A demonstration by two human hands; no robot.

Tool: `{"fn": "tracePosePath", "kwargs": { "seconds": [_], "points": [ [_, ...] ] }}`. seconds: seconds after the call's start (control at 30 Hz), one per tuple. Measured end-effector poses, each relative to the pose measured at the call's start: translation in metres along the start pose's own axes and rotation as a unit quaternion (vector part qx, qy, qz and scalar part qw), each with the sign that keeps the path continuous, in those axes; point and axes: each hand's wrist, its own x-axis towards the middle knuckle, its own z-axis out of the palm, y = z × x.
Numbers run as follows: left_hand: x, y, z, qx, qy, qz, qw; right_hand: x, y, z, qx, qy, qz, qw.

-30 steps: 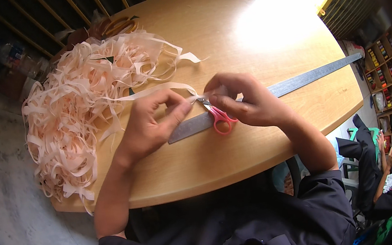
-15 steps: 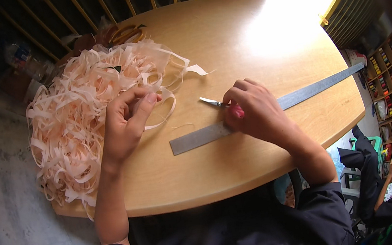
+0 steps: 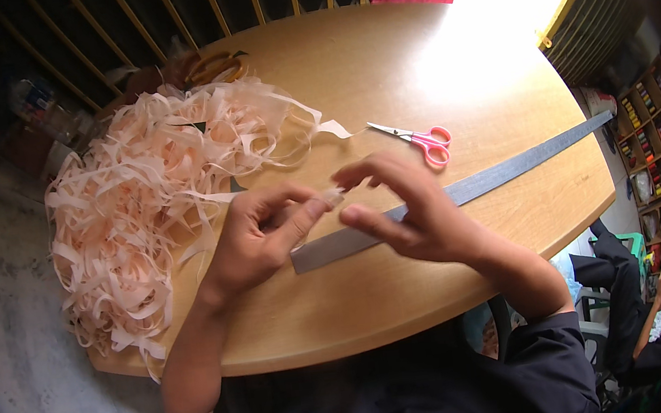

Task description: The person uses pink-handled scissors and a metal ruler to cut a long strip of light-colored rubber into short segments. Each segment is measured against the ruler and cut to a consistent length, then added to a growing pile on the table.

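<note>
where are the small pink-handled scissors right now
In the head view the small pink-handled scissors lie free on the round wooden table, just beyond the right hand and above the long grey metal ruler.

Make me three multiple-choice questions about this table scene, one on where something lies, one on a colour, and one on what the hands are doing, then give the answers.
1. Where do the small scissors lie?
A. On the table beyond the hands
B. In the right hand
C. On the floor

2. What colour are the scissors' handles?
A. Blue
B. Pink
C. Black

3. What are the hands doing?
A. Resting flat on the table
B. Lifting the metal ruler
C. Pinching one strip end between them

Answers: 1 A, they lie alone on the table, past the long metal ruler. 2 B, the loops are pink. 3 C, the left hand and right hand meet at a strip end from the pile of pale strips.
</note>
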Motion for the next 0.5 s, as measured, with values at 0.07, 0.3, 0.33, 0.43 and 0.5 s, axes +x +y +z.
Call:
{"fn": "tracePosePath", "kwargs": {
  "seconds": [0.07,0.3,0.33,0.43,0.5],
  "points": [
    [0.000,-0.001,0.004,0.014,-0.031,-0.009,0.999,-0.001,-0.003,0.005,0.014,-0.028,0.024,0.999],
    [0.001,0.002,-0.012,0.053,-0.111,-0.024,0.992,0.004,0.008,-0.025,0.249,-0.031,0.179,0.951],
    [0.002,0.002,-0.014,0.099,-0.100,0.022,0.990,0.005,0.009,-0.032,0.246,-0.024,0.174,0.953],
    [0.002,0.007,-0.022,0.204,-0.074,0.108,0.970,0.008,0.013,-0.051,0.255,0.021,0.130,0.958],
    [-0.003,0.013,-0.028,0.219,-0.063,0.077,0.971,0.009,0.016,-0.058,0.224,0.026,0.136,0.965]
  ]
}}
